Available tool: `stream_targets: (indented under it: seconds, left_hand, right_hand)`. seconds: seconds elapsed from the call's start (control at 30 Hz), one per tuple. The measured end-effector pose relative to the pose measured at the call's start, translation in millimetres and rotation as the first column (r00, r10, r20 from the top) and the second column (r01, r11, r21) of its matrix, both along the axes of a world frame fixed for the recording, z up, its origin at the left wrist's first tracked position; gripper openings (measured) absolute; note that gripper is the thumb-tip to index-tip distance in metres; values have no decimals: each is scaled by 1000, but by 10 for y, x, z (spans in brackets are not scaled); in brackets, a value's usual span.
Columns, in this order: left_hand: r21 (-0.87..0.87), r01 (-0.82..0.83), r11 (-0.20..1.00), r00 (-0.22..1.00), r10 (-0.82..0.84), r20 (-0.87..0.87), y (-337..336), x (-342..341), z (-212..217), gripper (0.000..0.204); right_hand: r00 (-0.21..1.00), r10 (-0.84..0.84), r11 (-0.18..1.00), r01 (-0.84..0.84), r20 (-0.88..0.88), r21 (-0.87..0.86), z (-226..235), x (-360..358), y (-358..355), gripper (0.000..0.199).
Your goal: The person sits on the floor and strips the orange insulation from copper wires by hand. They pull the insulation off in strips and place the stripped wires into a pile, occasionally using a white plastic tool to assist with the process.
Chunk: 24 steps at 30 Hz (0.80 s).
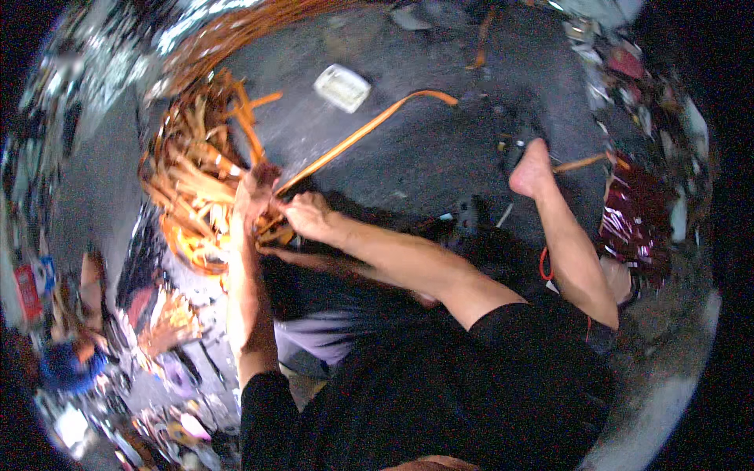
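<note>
A long, flat orange strip [353,141] runs from between my hands toward the upper right, its far end bent over. My right hand [309,216] is closed in a fist at its near end. Beside it, my left hand [255,192] is closed too, against the edge of the pile and next to the strip's near end; blur hides its fingertips. A big loose pile of orange-brown strips [192,180] lies on the floor to the left, with a few sticking up past my left hand. What the strips are made of is not plain.
A white rectangular dish [342,88] sits on the dark floor [440,157] ahead. My bare foot [534,169] is stretched out at the right, near a dark red shiny bag [628,212]. Long brown strands [243,31] curve along the far edge. Clutter and a blue container [72,365] fill the lower left.
</note>
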<state>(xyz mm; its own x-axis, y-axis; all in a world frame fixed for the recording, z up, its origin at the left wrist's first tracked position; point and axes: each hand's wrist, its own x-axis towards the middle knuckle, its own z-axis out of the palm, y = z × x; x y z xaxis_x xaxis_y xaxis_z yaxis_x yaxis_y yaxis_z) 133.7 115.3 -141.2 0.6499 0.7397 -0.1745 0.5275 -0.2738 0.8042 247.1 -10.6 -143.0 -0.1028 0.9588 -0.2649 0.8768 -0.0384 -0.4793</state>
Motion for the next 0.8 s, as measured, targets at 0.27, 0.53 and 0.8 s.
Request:
stream_targets:
  seconds: [0.27,0.53,0.8]
  left_hand:
    - [435,216,874,976,-201,-81,-377,394,138,16]
    - [-41,308,950,951,-307,40,-397,430,319,10]
    - [-360,430,828,878,-290,381,-438,1479,2643,33]
  right_hand:
    - [857,-220,737,459,-466,496,421,1302,-908,33]
    - [564,-586,291,817,-582,498,299,2212,-1417,33]
    - [527,-563,342,850,-636,401,295,2067,-1246,40]
